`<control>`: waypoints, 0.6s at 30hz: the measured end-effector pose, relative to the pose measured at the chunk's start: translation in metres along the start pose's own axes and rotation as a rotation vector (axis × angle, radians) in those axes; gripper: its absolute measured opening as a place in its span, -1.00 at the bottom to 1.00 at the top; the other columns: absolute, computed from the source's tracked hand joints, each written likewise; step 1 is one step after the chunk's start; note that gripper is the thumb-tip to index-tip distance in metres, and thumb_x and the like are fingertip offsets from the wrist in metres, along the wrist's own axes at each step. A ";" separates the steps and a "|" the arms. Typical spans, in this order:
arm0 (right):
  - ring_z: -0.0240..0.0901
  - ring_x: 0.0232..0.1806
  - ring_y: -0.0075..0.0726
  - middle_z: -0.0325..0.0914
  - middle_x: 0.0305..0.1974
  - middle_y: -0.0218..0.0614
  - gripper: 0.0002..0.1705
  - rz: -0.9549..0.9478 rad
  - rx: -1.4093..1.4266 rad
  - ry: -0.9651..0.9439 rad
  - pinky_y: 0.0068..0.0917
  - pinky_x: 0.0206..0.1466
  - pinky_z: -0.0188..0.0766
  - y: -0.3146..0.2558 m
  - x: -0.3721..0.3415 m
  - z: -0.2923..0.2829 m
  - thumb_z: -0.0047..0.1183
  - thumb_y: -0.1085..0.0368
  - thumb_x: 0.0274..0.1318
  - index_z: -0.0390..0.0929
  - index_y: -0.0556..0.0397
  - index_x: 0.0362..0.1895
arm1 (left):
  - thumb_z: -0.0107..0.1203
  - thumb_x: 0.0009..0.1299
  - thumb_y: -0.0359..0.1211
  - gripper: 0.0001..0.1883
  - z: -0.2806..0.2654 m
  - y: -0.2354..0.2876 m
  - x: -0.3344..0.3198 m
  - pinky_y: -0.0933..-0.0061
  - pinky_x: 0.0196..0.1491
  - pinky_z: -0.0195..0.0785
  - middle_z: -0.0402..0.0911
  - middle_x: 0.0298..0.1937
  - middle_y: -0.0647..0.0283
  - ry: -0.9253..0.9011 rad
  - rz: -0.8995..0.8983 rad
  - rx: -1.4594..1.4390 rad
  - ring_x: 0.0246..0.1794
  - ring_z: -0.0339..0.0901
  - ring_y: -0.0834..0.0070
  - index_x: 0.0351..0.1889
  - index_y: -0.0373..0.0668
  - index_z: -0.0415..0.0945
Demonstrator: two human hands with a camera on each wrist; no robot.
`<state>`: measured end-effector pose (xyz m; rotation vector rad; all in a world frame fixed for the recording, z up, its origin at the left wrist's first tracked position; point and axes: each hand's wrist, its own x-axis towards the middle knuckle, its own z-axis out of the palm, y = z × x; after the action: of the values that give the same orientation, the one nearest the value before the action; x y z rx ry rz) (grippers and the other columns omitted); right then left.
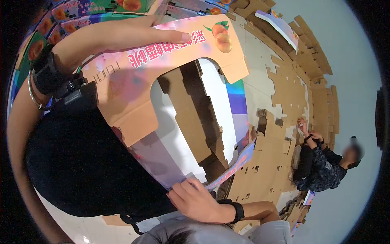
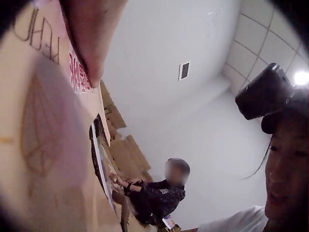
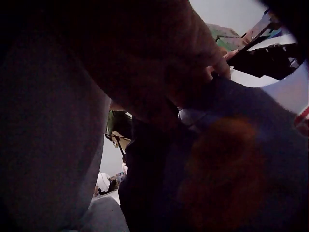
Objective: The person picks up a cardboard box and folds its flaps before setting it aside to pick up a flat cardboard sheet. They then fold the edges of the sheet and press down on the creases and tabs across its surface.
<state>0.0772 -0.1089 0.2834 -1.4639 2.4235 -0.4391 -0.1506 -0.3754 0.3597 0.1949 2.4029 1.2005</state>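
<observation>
A printed peach carton [image 1: 122,97] with a large opening in its orange face sits tilted in front of me. Its inner walls are white and brown cardboard. My left hand [image 1: 142,34] holds the carton's upper edge, the thumb lying flat on the printed face and the other fingers mostly hidden behind it. In the left wrist view, that hand [image 2: 96,36] lies along the printed panel. My right hand [image 1: 195,201] grips the lower rim with curled fingers. The right wrist view is dark, with fingertips [image 3: 221,67] at the carton's edge.
Stacked printed peach cartons [image 1: 87,26] stand at the upper left. Flattened brown cardboard [image 1: 288,89] covers the floor to the right. Another person [image 1: 321,162] sits beyond it near the wall. A black rounded object [image 1: 93,162] lies beneath my left forearm.
</observation>
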 end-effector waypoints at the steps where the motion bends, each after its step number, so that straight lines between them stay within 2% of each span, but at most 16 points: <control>1: 0.29 -0.07 -0.31 0.41 -0.12 -0.25 -0.65 0.001 0.000 -0.001 -0.32 0.14 0.16 0.000 -0.001 0.002 -0.04 0.24 -0.05 0.51 0.16 -0.16 | 0.13 0.18 0.27 -0.08 0.002 -0.004 0.001 0.49 -0.03 0.35 0.51 -0.07 0.07 0.000 0.000 -0.001 -0.09 0.49 0.47 0.16 -0.41 0.27; 3: 0.30 -0.08 -0.33 0.41 -0.11 -0.26 -0.65 -0.034 0.002 0.024 -0.33 0.14 0.16 0.003 -0.001 0.005 -0.04 0.24 -0.05 0.51 0.15 -0.16 | 0.14 0.18 0.28 -0.07 0.004 -0.012 0.005 0.50 -0.03 0.34 0.52 -0.07 0.08 0.061 0.048 0.001 -0.08 0.49 0.47 0.16 -0.41 0.28; 7: 0.31 -0.11 -0.36 0.41 -0.17 -0.31 -0.68 -0.081 0.053 -0.041 -0.37 0.14 0.16 0.002 -0.009 -0.004 -0.02 0.23 -0.05 0.52 0.10 -0.19 | 0.14 0.17 0.28 -0.04 0.003 -0.015 0.003 0.48 0.00 0.34 0.50 -0.04 0.04 0.027 0.008 0.011 -0.03 0.48 0.44 0.19 -0.43 0.25; 9: 0.31 -0.15 -0.39 0.39 -0.29 -0.37 -0.74 -0.187 0.107 0.181 -0.45 0.08 0.17 -0.001 -0.018 -0.004 -0.01 0.21 -0.05 0.51 0.04 -0.25 | 0.14 0.16 0.29 -0.04 0.007 -0.021 0.007 0.48 0.01 0.33 0.50 -0.05 0.02 0.147 0.037 0.064 -0.02 0.47 0.42 0.16 -0.45 0.26; 10: 0.31 -0.15 -0.39 0.39 -0.29 -0.37 -0.74 -0.176 0.104 0.185 -0.45 0.08 0.17 -0.001 -0.018 -0.004 -0.01 0.21 -0.05 0.51 0.04 -0.25 | 0.14 0.16 0.29 -0.04 0.010 -0.021 0.009 0.48 0.01 0.32 0.50 -0.05 0.02 0.182 0.052 0.082 -0.02 0.47 0.41 0.15 -0.46 0.26; 12: 0.30 -0.21 -0.41 0.35 -0.38 -0.40 -0.80 -0.033 -0.008 0.039 -0.49 -0.01 0.18 0.006 -0.008 -0.010 0.01 0.19 -0.06 0.51 0.00 -0.34 | 0.14 0.15 0.30 -0.04 0.010 -0.014 0.009 0.48 0.00 0.32 0.50 -0.07 0.00 0.148 0.128 0.019 -0.03 0.48 0.39 0.12 -0.47 0.28; 13: 0.29 -0.24 -0.41 0.32 -0.39 -0.40 -0.82 -0.020 0.016 0.027 -0.49 -0.09 0.17 0.010 0.002 -0.010 0.02 0.20 -0.04 0.50 0.00 -0.37 | 0.13 0.15 0.30 -0.04 0.009 -0.013 0.009 0.48 -0.01 0.32 0.50 -0.08 0.00 0.140 0.154 -0.003 -0.04 0.48 0.38 0.11 -0.48 0.28; 17: 0.28 -0.35 -0.41 0.28 -0.44 -0.44 -0.86 -0.112 0.058 0.059 -0.50 -0.18 0.20 0.017 0.022 -0.009 0.12 0.23 -0.05 0.52 -0.01 -0.41 | 0.11 0.15 0.32 -0.05 0.001 -0.002 0.007 0.47 -0.01 0.32 0.49 -0.09 -0.02 0.145 0.037 0.139 -0.04 0.48 0.36 0.08 -0.48 0.30; 18: 0.29 -0.31 -0.39 0.29 -0.41 -0.41 -0.85 -0.154 0.131 -0.045 -0.48 -0.17 0.20 0.017 0.024 -0.020 0.09 0.26 -0.04 0.52 0.00 -0.34 | 0.11 0.15 0.32 -0.05 0.000 0.000 0.007 0.46 -0.01 0.32 0.49 -0.08 -0.03 0.141 0.028 0.143 -0.03 0.47 0.36 0.08 -0.48 0.30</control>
<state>0.0449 -0.1199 0.2929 -1.5906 2.2107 -0.5802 -0.1567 -0.3734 0.3575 0.1943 2.6194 1.0884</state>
